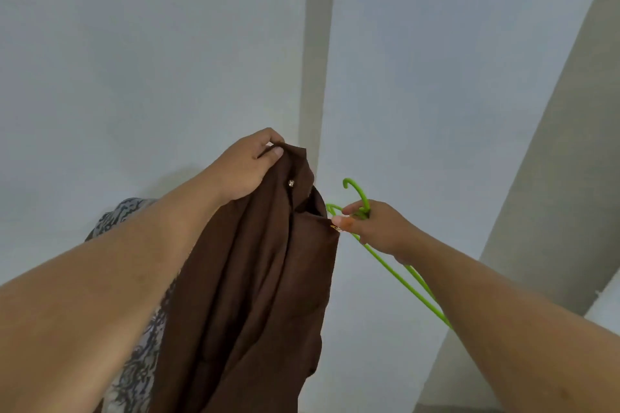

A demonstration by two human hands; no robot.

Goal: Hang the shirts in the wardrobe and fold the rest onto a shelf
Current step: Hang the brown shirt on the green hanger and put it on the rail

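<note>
A brown shirt (255, 278) with a small metal button hangs in front of me. My left hand (245, 168) pinches its top edge near the collar and holds it up. My right hand (372, 228) grips a bright green plastic hanger (402, 275) just below its hook, and its thumb and finger also touch the shirt's right edge. The hanger's hook points up; its left end goes behind the shirt's neck opening. A grey and black patterned cloth (137, 355) lies under my left forearm, mostly hidden.
Pale walls (134, 43) fill the view. A beige vertical strip (315, 43) runs down the middle, and a wider beige band (543, 178) slants along the right side. No wardrobe rail or shelf shows.
</note>
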